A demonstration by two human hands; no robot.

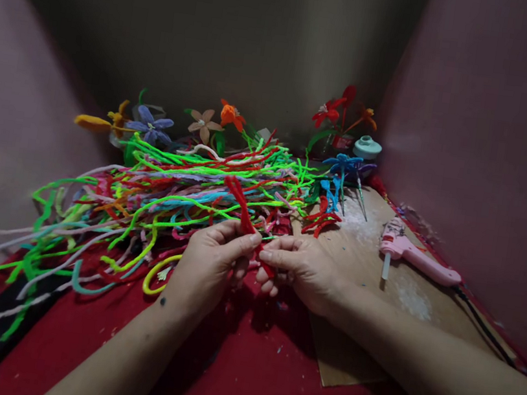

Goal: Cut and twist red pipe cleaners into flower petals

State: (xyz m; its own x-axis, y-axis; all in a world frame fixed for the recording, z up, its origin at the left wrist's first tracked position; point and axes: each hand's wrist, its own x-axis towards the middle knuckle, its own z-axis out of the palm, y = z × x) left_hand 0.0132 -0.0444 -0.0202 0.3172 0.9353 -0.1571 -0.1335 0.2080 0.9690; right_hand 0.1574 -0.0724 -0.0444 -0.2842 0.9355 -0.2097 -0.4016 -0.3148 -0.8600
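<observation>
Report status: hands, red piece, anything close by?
Left hand and right hand both pinching red fuzzy strip. Fuzzy-stem pile just beyond; pink glue gun to the right.

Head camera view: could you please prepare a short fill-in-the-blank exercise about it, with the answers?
1. The left hand and right hand hold a pipe-cleaner piece coloured ____.
2. The glue gun has a ____ body.
3. In this view, the glue gun lies to the ____ of the pipe-cleaner pile.

Missing words: red; pink; right.

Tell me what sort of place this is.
Probably a small craft corner: a heap of pipe cleaners, a pink glue gun on a board, and fuzzy flowers along the back.
</observation>
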